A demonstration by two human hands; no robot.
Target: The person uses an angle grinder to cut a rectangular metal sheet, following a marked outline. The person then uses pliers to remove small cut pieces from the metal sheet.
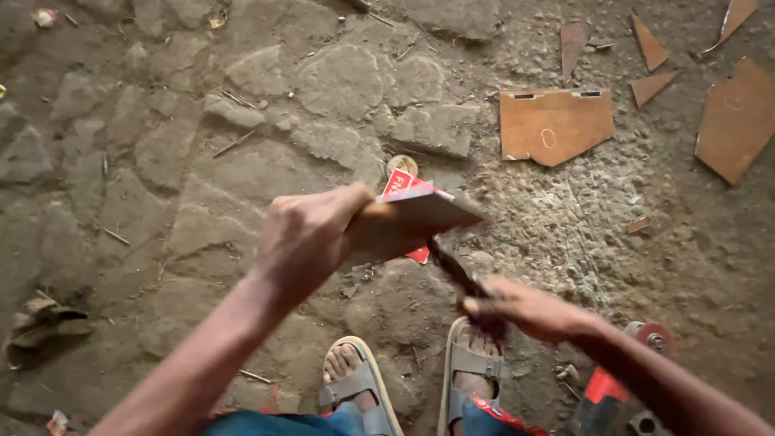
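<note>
Two hands busy, left hand (305, 238) gripping brown board piece (420, 218), right hand (529, 309) clasping dark tool (456, 270), red-white label (401, 184) behind.

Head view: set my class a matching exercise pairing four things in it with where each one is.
Things:
1. brown board piece
2. dark tool
3. large cut panel
4. red power tool

Places:
A. flat on the ground, upper right
B. in the left hand
C. on the ground, bottom right
D. in the right hand

Pairs: 1-B, 2-D, 3-A, 4-C
</note>
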